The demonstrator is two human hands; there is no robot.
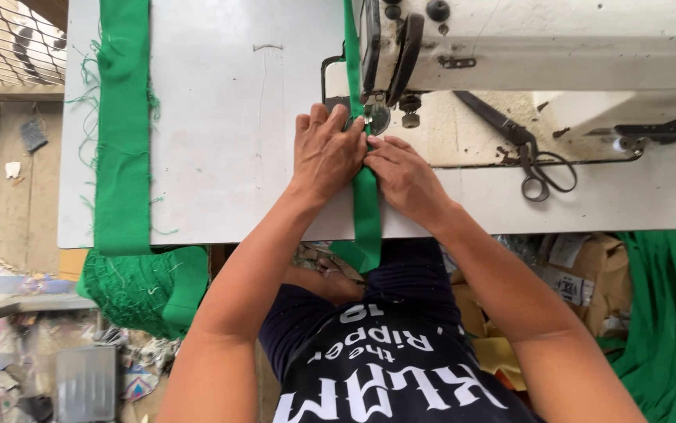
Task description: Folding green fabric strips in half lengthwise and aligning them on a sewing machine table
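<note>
Under the needle end of the sewing machine (pixel 542 47) we have both hands pressed flat on a narrow green fabric strip (pixel 366 207), and that is where the action sits in the head view. Our left hand (pixel 326 153) lies palm down with fingers together, stretched toward the presser foot (pixel 375 117), its edge touching the strip's left side. Our right hand (pixel 404 176) lies just across the strip, fingertips pinching down on the cloth right beside the left hand's knuckles. Neither hand closes around anything; both pin the strip to the white table (pixel 220 141). From between our hands the strip runs up past the foot and on behind the machine head, and the other way it drops over the table's near edge toward our lap. Well to the left of the left hand, a wider green band (pixel 122 125) with frayed threads lies along the table and hangs over the edge onto a green pile (pixel 142 290) below. Out to the right of the right hand, a pair of dark scissors (pixel 530 153) rests on the machine bed, well apart from our fingers. Further right and lower, more green cloth (pixel 667 313) hangs in folds past the table edge.
</note>
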